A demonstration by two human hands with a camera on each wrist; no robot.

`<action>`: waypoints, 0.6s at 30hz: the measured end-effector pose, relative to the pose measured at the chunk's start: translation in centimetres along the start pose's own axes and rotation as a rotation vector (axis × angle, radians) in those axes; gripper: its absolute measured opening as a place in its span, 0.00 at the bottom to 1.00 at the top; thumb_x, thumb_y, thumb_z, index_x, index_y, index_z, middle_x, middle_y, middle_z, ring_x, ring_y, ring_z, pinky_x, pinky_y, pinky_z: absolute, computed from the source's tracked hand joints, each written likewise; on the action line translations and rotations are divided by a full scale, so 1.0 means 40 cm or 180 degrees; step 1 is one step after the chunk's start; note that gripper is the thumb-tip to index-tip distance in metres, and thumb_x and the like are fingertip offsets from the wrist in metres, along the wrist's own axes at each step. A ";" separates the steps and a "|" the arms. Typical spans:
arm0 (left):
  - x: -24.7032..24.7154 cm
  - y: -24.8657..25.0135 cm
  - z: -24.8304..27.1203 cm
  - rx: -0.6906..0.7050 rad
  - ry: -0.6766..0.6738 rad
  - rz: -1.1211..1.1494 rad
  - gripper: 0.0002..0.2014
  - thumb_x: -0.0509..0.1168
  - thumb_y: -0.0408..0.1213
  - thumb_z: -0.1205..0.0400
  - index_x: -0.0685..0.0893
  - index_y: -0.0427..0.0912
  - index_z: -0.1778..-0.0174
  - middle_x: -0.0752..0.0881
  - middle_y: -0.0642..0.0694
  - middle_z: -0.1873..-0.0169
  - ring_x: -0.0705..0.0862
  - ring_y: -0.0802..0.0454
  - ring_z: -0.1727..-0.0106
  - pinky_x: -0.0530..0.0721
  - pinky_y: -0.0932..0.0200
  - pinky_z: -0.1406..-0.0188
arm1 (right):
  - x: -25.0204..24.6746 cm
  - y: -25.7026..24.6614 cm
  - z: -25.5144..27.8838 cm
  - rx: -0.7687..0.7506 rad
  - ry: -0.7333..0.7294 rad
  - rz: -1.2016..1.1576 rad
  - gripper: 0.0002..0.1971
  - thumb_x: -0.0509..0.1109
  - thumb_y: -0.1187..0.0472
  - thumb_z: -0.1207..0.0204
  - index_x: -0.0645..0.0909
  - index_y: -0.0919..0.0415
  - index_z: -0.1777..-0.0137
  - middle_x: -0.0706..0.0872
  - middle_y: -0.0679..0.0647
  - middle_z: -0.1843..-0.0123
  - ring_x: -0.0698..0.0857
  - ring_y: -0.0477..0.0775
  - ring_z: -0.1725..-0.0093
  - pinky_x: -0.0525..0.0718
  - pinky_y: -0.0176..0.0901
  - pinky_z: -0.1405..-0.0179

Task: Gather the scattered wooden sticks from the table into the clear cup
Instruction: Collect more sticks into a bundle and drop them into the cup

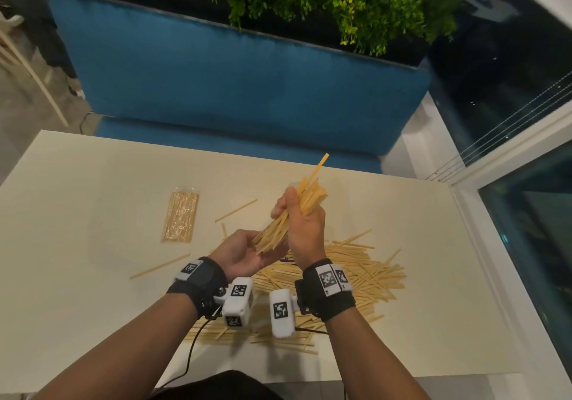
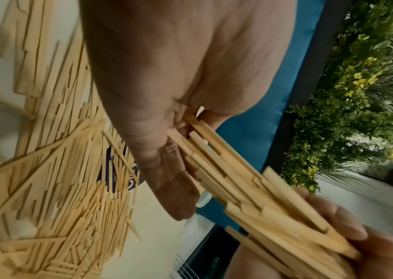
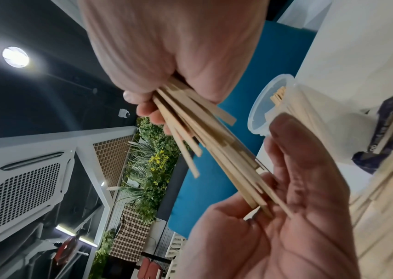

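your right hand (image 1: 301, 229) is wrapped round a fanned bundle of wooden sticks (image 1: 297, 210), whose lower ends rest in your flat, relaxed left hand (image 1: 244, 252). tap those ends level against the palm before you move. the clear cup (image 3: 286, 111) stands just beyond, with a few sticks in it already; most lie in the heap (image 1: 356, 272) on the table (image 1: 93, 198). tighten the fan, then lower it straight in.

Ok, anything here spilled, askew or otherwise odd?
Yes. The bundle of sticks gripped by the right hand is uneven, with one stick poking well past the rest. The left hand cups its lower ends. A big pile is spilled across the table.
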State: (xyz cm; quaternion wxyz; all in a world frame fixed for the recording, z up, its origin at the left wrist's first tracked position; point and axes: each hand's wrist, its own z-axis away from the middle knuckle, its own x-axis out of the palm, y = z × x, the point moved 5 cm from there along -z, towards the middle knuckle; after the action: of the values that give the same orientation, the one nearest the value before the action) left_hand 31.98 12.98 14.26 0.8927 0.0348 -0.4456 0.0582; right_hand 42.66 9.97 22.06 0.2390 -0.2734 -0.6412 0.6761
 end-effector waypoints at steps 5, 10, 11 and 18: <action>0.015 -0.004 0.004 0.0049 -0.0048 0.0015 0.17 0.56 0.26 0.19 0.79 0.21 0.38 0.87 0.26 0.47 0.91 0.32 0.50 0.85 0.39 0.39 | 0.005 -0.009 0.005 0.0010 0.0078 -0.0303 0.12 0.68 0.58 0.11 0.83 0.68 0.49 0.82 0.61 0.68 0.81 0.58 0.70 0.83 0.49 0.67; 0.015 -0.006 0.001 -0.0009 -0.0045 0.0079 0.15 0.55 0.27 0.18 0.81 0.20 0.43 0.87 0.25 0.50 0.91 0.33 0.53 0.89 0.41 0.44 | 0.000 0.001 0.014 -0.0018 0.0101 -0.0401 0.20 0.75 0.51 0.18 0.81 0.70 0.59 0.79 0.59 0.73 0.76 0.57 0.73 0.79 0.47 0.69; 0.016 -0.006 0.001 -0.0026 -0.0056 0.0098 0.16 0.54 0.27 0.18 0.82 0.20 0.43 0.87 0.25 0.50 0.91 0.33 0.53 0.88 0.41 0.43 | 0.001 0.003 0.016 -0.0014 0.0109 -0.0375 0.23 0.75 0.49 0.19 0.81 0.71 0.61 0.80 0.59 0.74 0.77 0.57 0.73 0.80 0.47 0.69; -0.014 -0.029 -0.006 -0.0363 0.0127 -0.0193 0.15 0.54 0.33 0.16 0.80 0.27 0.41 0.85 0.30 0.50 0.86 0.38 0.51 0.83 0.46 0.39 | 0.021 0.005 0.025 0.0190 0.0054 -0.0859 0.24 0.73 0.59 0.14 0.70 0.71 0.68 0.64 0.56 0.74 0.61 0.51 0.76 0.57 0.50 0.75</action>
State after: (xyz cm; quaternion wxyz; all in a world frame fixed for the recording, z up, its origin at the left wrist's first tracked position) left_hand 31.98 11.84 13.65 0.9032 -0.0038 -0.4291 0.0063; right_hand 41.36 9.79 21.84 0.3412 -0.1832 -0.6496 0.6542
